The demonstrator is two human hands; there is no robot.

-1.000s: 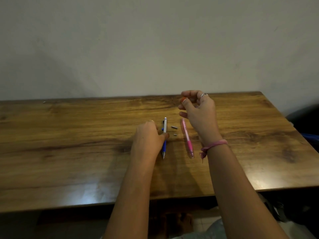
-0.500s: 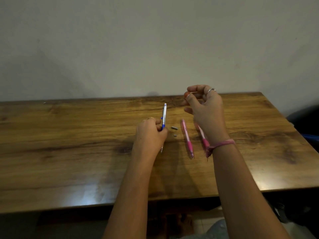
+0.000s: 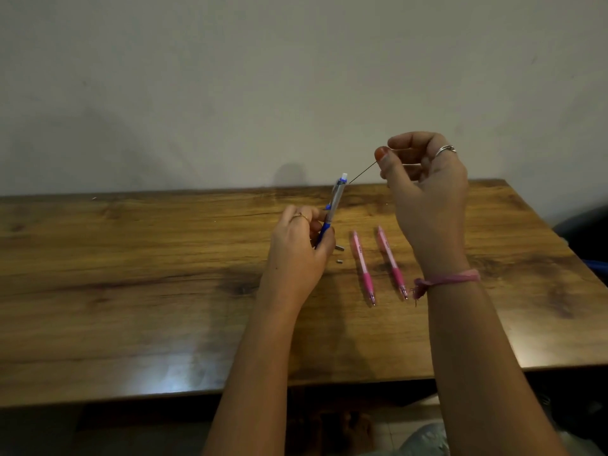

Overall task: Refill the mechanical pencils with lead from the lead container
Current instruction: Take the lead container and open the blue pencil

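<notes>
My left hand (image 3: 297, 255) is gripping the blue pencil (image 3: 333, 209) upright; my right hand (image 3: 424, 192) is pinching the lead (image 3: 362, 174), slanting down-left toward its top.

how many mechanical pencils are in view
3: a blue pencil held upright in the left hand, and two pink pencils lying side by side on the table.

At my three o'clock two pink pencils (image 3: 362, 266) lie side by side with two small metal bits (image 3: 339, 248) just beside them, while the table (image 3: 131, 274) toward nine o'clock lies open.
</notes>
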